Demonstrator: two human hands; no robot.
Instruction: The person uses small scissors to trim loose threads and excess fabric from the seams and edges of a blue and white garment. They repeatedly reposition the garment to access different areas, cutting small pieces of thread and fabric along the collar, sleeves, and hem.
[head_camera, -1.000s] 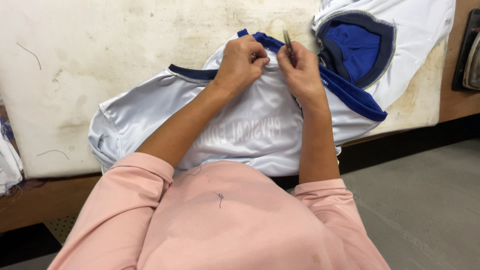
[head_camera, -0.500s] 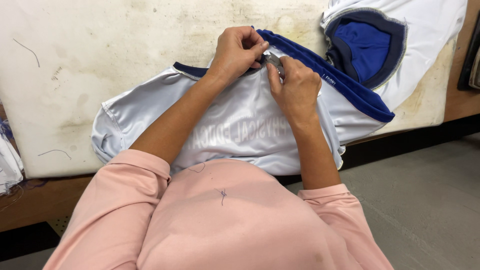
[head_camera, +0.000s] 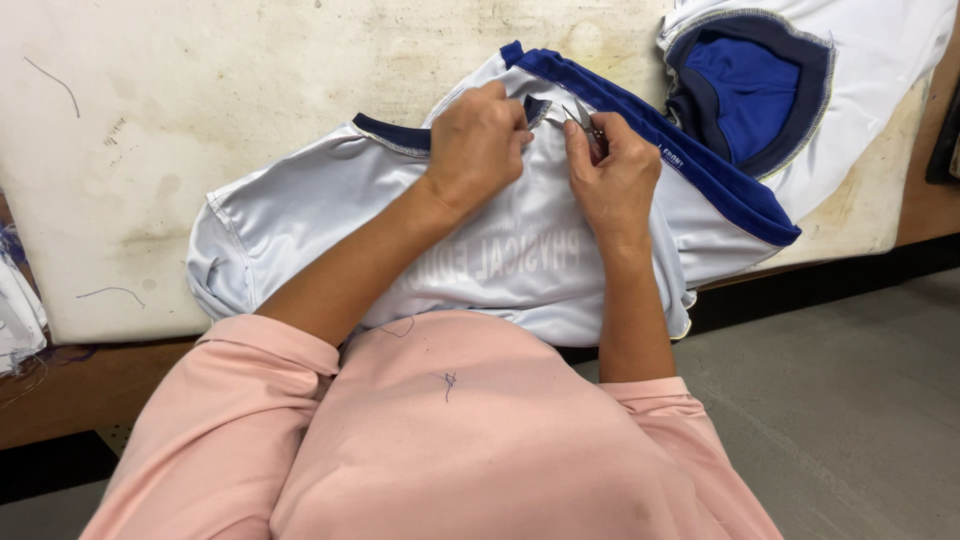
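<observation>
**Thread trimming at the collar seam: hands closed up on the fabric**

Compared with the picture one second back, the right hand (head_camera: 612, 180) has come down from its raised position; the small metal snips (head_camera: 585, 125) it grips now sit at the fabric, touching the collar area. Judged from this, trimming is in progress at the seam.

The white jersey (head_camera: 500, 250) lies flat across the near edge of the bench (head_camera: 200, 120), its hem overhanging toward the person's pink sleeve (head_camera: 250, 400). The left hand (head_camera: 478, 145) is closed, pinching the navy collar (head_camera: 395, 135) just beside the snips. Both hands rest on the jersey's upper part. A second jersey (head_camera: 800, 80), white with a blue lining, lies at the far right corner.
</observation>
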